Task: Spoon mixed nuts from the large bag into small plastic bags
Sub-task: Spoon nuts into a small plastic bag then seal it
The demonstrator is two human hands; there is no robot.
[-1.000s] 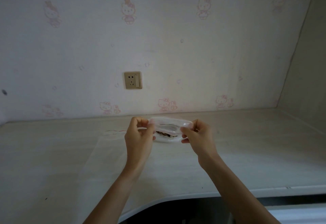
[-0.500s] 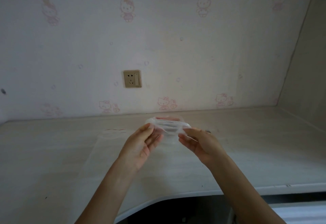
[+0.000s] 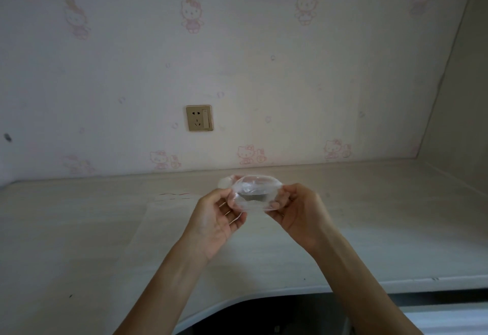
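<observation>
We are working from left to right across the counter [image 3: 79,229]: a large clear plastic bag [image 3: 158,229] is lying flat there, its red-lined top edge near the wall, and we cannot tell whether it is holding any nuts. Our left hand [image 3: 214,218] is pinching the left edge of a small plastic bag [image 3: 253,194] with curled fingers [image 3: 233,200], and the bag is hanging just above the counter between both hands. A dark patch is showing low inside it, possibly a few nuts, though it is too blurred for us to say. Our right hand [image 3: 298,210] is gripping the bag's right edge, thumb and fingers closed on the plastic. We are judging that we are handling the mouth of this small bag, either spreading it to take a spoonful or pressing it shut; the picture is not settling which. No spoon is appearing in view, so the next move is probably calling for one hand to free itself while the other is keeping the mouth steady. As for writing, we are reading none: the wallpaper [image 3: 343,70] is showing only faint pink cartoon cats, and the gold socket [image 3: 199,118] is carrying no legible label.
</observation>
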